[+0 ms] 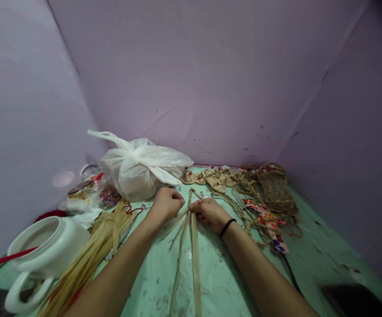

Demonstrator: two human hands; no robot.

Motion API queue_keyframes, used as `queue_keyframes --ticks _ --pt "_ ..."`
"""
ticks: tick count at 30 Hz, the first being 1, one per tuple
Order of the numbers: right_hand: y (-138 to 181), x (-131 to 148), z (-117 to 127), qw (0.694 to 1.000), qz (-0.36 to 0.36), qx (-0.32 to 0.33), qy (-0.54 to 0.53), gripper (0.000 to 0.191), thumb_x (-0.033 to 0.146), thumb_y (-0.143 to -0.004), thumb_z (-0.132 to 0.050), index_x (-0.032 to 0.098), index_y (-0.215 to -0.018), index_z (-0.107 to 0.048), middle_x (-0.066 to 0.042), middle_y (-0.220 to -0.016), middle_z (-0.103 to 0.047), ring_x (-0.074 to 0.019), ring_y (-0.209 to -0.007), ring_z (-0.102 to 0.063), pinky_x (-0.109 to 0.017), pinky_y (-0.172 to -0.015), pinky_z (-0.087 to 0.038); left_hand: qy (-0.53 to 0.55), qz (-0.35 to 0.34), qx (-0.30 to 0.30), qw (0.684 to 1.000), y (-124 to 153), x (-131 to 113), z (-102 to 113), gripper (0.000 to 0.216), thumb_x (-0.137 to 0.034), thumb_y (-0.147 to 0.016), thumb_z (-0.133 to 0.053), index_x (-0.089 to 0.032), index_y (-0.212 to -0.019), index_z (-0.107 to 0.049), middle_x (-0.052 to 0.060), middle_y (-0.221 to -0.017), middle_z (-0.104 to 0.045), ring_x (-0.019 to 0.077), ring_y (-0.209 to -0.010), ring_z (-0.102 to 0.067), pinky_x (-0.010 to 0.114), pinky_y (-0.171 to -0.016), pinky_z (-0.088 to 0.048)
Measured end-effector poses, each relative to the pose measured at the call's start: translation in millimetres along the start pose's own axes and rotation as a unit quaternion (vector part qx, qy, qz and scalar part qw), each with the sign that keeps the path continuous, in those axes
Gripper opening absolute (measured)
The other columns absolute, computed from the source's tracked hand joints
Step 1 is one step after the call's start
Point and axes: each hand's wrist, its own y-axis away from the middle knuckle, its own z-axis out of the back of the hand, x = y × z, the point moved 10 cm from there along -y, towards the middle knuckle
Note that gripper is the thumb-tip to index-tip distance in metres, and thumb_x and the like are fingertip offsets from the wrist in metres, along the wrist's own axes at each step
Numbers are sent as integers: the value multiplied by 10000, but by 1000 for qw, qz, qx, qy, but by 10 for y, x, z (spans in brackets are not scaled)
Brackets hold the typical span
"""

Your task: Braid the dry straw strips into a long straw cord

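Note:
Long flat tan fibre strips (195,259) fan out across the green tabletop toward me from one gathered point. Beyond that point they run into a short, narrow braid (191,196). My right hand (210,213), with a black band on the wrist, is closed, thumb and fingers pinching the strips where they meet the braid. Just to the left, my left hand (169,202) is closed too, its fingers curled around one strip that slants off to the left. The fingertips of the left hand are partly hidden by the hand itself.
A knotted white plastic bag (141,167) stands against the wall. At left are a white pot (52,242) and a bundle of loose strips (88,259). Braided pieces (219,180), a twine roll (273,187) and patterned cloth (266,215) lie right; a dark flat object (356,299) lies near right.

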Motion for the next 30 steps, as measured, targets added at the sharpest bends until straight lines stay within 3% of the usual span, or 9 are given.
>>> queue_keyframes --ticks 4,9,13,19,25,28,30 --pt "-12 -18 -3 1000 -5 5 -8 43 101 -545 -477 133 -516 -472 89 -323 -305 -20 -294 -210 -169 -329 -110 65 66 45 995 -5 134 -154 121 -124 -636 -491 -104 -726 -570 -57 -325 -410 61 -271 -327 177 -327 -217" --pt "-18 -14 6 1000 0 1 -5 55 101 -535 -481 139 -500 -461 82 -337 -339 -20 -307 -219 -168 -336 -122 104 86 99 986 -38 193 -306 121 -150 -643 -500 -107 -531 -517 -28 -314 -411 51 -262 -306 181 -321 -197" --pt "-54 -9 21 999 26 -9 27 54 116 -547 -499 135 -496 -491 80 -335 -346 -30 -320 -239 -177 -347 -146 52 102 80 990 -80 230 -246 212 -154 -615 -514 -133 -424 -424 -35 -295 -365 46 -256 -286 186 -317 -187" --pt "-130 95 53 980 135 -32 144 72 100 -553 -497 119 -501 -543 41 -418 -461 -49 -397 -346 -175 -402 -249 10 69 70 995 -105 150 -227 235 -105 -575 -486 -162 -383 -362 -47 -244 -278 55 -232 -232 205 -310 -153" --pt "-105 105 -20 981 121 5 152 102 94 -578 -471 114 -547 -566 11 -475 -530 -63 -413 -408 -176 -431 -318 88 75 48 992 -90 169 -204 252 -84 -541 -508 -164 -391 -323 -74 -266 -246 27 -258 -194 188 -309 -109" --pt "-36 222 142 970 112 -46 209 147 104 -582 -483 119 -649 -614 -19 -581 -607 -91 -495 -504 -183 -485 -365 135 90 74 984 -112 226 -268 267 -102 -564 -502 -167 -395 -305 -75 -277 -252 21 -253 -179 183 -302 -90" --pt "97 450 345 931 141 -131 310 176 131 -586 -506 133 -698 -642 -46 -671 -643 -123 -597 -553 -195 -527 -372 149 98 83 980 -138 267 -289 260 -108 -575 -496 -165 -401 -311 -69 -290 -273 23 -248 -185 184 -299 -75"
